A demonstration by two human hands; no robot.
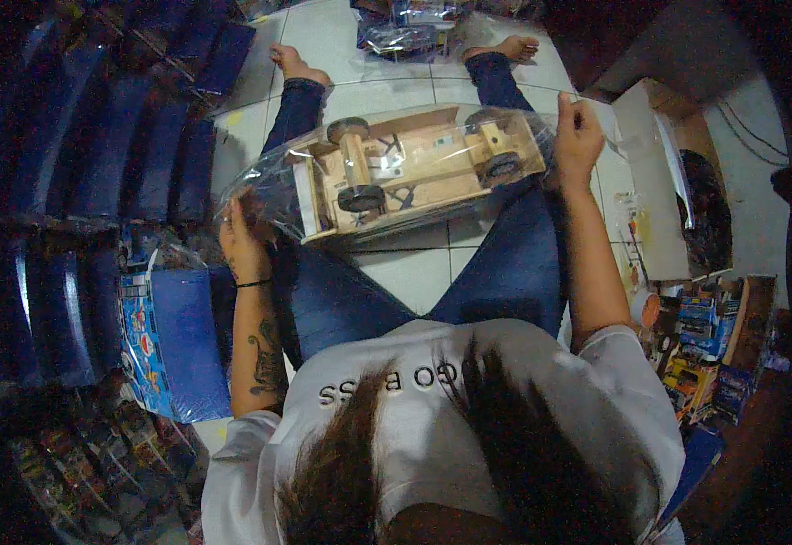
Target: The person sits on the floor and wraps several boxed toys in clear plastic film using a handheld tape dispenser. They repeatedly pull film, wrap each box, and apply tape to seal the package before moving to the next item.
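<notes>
A wooden toy truck (432,168) with black wheels lies wrapped in a clear plastic bag (264,186) above my outstretched legs. Its underside, axles and wheels face up. My left hand (244,241) is closed on the loose left end of the bag. At the opposite end, my right hand (579,141) is curled in a fist with the film gathered at it. The bag is stretched between both hands, and neither touches the wood directly. The film's shine blurs some of the truck's details.
A blue box (178,336) with a printed side stands by my left forearm. Rows of dark blue packages (50,136) fill the left. Wrapped packages (405,36) sit beyond my feet. On the right are an open carton (655,182) and several small boxed items (700,327).
</notes>
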